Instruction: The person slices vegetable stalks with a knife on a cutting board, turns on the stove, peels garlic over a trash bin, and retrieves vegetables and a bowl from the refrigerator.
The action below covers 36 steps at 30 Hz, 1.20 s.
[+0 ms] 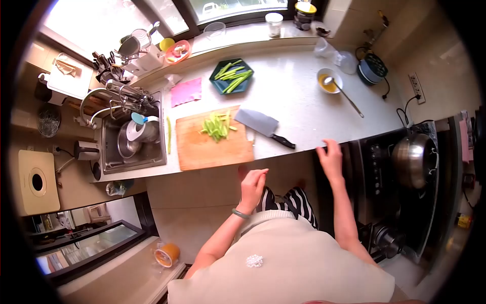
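Observation:
In the head view my left hand (pixel 251 188), with a bangle at the wrist, hangs in front of the counter edge below the cutting board; its fingers are curled together and nothing shows in them. My right hand (pixel 331 158) is at the counter edge beside the stove, fingers loosely apart, holding nothing. Cut green stalk pieces (pixel 217 126) lie in a heap on the wooden cutting board (pixel 190 152). A cleaver (pixel 257 122) rests on the counter at the board's right, its black handle pointing toward my right hand. Longer green stalks (pixel 234 76) lie on a dark green plate (pixel 245 91).
A bowl of yellow liquid (pixel 329 83) with a spoon stands at the back right. On the left is a sink (pixel 134 164) holding metal bowls; one stalk (pixel 169 136) lies beside it. A pink cloth (pixel 186 92) is behind the board. A steel pot (pixel 412 159) sits on the stove.

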Tool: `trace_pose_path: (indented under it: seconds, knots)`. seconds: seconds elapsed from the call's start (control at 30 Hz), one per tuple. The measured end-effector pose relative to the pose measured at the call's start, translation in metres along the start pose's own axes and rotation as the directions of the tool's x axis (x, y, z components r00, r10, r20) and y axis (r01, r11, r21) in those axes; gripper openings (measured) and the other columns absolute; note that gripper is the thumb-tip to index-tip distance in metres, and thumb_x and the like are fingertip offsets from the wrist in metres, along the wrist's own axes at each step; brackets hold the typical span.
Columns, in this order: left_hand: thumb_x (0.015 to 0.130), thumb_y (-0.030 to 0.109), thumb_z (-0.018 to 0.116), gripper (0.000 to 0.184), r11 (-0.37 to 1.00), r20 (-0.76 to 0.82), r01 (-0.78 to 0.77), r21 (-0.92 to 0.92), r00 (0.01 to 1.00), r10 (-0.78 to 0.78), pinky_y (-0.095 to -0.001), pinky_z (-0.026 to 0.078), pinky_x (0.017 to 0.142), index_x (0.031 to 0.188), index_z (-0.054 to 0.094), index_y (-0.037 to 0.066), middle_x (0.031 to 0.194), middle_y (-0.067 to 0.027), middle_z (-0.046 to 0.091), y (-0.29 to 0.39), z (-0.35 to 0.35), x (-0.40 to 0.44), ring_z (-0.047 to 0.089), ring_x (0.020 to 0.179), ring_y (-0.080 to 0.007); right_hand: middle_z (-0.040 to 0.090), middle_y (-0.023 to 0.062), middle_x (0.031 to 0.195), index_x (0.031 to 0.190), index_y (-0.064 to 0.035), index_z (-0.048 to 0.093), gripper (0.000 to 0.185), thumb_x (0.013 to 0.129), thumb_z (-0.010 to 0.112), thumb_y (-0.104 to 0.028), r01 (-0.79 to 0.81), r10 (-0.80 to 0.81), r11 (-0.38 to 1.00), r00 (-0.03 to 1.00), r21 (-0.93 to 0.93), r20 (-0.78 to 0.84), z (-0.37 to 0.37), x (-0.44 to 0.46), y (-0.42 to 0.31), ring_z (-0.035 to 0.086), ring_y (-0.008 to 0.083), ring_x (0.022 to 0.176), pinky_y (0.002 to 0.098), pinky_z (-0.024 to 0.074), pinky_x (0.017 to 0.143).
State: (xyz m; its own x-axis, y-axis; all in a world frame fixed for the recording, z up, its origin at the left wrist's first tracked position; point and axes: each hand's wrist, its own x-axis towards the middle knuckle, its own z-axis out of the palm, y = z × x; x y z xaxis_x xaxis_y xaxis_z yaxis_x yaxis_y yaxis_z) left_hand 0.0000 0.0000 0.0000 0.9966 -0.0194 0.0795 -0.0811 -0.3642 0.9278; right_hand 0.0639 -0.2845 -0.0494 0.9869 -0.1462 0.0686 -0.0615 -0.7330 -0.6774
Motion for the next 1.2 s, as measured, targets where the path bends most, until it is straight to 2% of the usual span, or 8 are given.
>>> trace_pose_path:
  seconds: [0.07, 0.1, 0.17, 0.37, 0.53, 0.77, 0.9, 1.2]
  knots:
    - [0.09, 0.005, 0.059, 0.015, 0.991, -0.074, 0.126, -0.038, 0.989, -0.128, -0.0325, 0.053, 0.074, 0.101, 0.069, 0.002, 0.09, -0.0129, 0.068, 0.001, -0.001, -0.006, 0.067, 0.082, -0.023, 0.059, 0.0192, 0.108, 0.109, 0.0001, 0.058, 0.042, 0.078, 0.076, -0.021, 0.072, -0.072, 0.997, 0.997, -0.042, 0.011, 0.009, -0.006, 0.017, 0.054, 0.0378, 0.105, 0.0427, 0.045, 0.091]
    - [0.091, 0.007, 0.058, 0.015, 0.992, -0.104, 0.124, 0.016, 0.987, -0.122, -0.0316, 0.053, 0.073, 0.1, 0.069, 0.001, 0.09, -0.0129, 0.068, -0.065, -0.089, 0.043, 0.067, 0.082, -0.0212, 0.059, 0.0184, 0.109, 0.111, -0.0004, 0.057, 0.047, 0.076, 0.078, -0.024, 0.102, -0.101, 0.994, 0.994, -0.042, 0.031, 0.107, 0.035, -0.033, 0.054, 0.0368, 0.107, 0.0432, 0.045, 0.091]
    - [0.093, 0.009, 0.057, 0.016, 0.973, -0.155, 0.224, -0.047, 0.961, -0.229, -0.0294, 0.052, 0.07, 0.101, 0.069, 0.001, 0.09, -0.0109, 0.067, -0.095, -0.121, 0.066, 0.066, 0.081, -0.0176, 0.058, 0.0168, 0.11, 0.111, -0.0019, 0.057, 0.051, 0.073, 0.081, -0.026, 0.11, -0.093, 0.983, 0.989, -0.146, 0.117, 0.132, 0.052, -0.046, 0.054, 0.0357, 0.106, 0.0435, 0.0454, 0.089]
    - [0.094, 0.009, 0.058, 0.016, 0.992, -0.141, 0.124, -0.011, 0.982, -0.124, -0.0279, 0.051, 0.066, 0.103, 0.069, 0.003, 0.091, -0.0099, 0.066, -0.126, -0.182, 0.166, 0.064, 0.076, -0.0168, 0.055, 0.0135, 0.101, 0.099, -0.005, 0.055, 0.047, 0.067, 0.084, -0.023, 0.137, -0.044, 0.94, 0.956, -0.311, 0.288, 0.165, 0.067, -0.045, 0.054, 0.0341, 0.098, 0.0418, 0.0457, 0.086]
    - [0.09, 0.007, 0.06, 0.013, 0.992, -0.109, -0.014, 0.122, 0.994, 0.028, -0.032, 0.051, 0.066, 0.1, 0.069, 0.003, 0.087, -0.0127, 0.065, -0.151, -0.165, 0.256, 0.063, 0.073, -0.0233, 0.057, 0.0158, 0.095, 0.094, -0.0037, 0.054, 0.033, 0.069, 0.075, -0.008, 0.165, -0.081, 0.954, 0.945, -0.249, 0.316, 0.166, 0.075, -0.043, 0.055, 0.0366, 0.094, 0.043, 0.047, 0.084]
    - [0.08, 0.003, 0.065, 0.009, 0.878, -0.009, -0.17, 0.447, 0.981, 0.194, -0.0406, 0.051, 0.072, 0.09, 0.066, 0.004, 0.087, -0.013, 0.063, -0.194, -0.103, 0.375, 0.062, 0.082, -0.0302, 0.06, 0.0167, 0.085, 0.089, -0.0035, 0.053, 0.024, 0.072, 0.068, -0.01, 0.033, 0.009, 0.985, 0.97, -0.167, 0.245, 0.144, 0.077, -0.074, 0.061, 0.0386, 0.08, 0.0449, 0.0501, 0.068]
    - [0.076, 0.005, 0.067, 0.016, 0.74, 0.098, -0.141, 0.658, 0.99, 0.101, -0.0448, 0.049, 0.076, 0.091, 0.062, 0.007, 0.088, -0.0148, 0.062, -0.221, -0.084, 0.403, 0.059, 0.088, -0.0352, 0.061, 0.0179, 0.086, 0.092, -0.0036, 0.054, 0.026, 0.073, 0.069, -0.014, -0.064, 0.089, 0.993, 0.956, -0.1, 0.278, 0.128, 0.071, -0.089, 0.062, 0.0386, 0.081, 0.0456, 0.0508, 0.068]
    - [0.074, 0.007, 0.063, 0.006, 0.762, 0.198, -0.09, 0.641, 0.979, -0.052, -0.0458, 0.052, 0.071, 0.077, 0.068, 0.007, 0.08, -0.0182, 0.067, -0.204, -0.103, 0.422, 0.065, 0.08, -0.0371, 0.063, 0.0192, 0.07, 0.091, -0.0018, 0.059, 0.028, 0.082, 0.071, -0.026, -0.19, 0.129, 0.98, 0.831, 0.058, 0.54, 0.12, 0.057, -0.149, 0.063, 0.04, 0.069, 0.0434, 0.0509, 0.061]
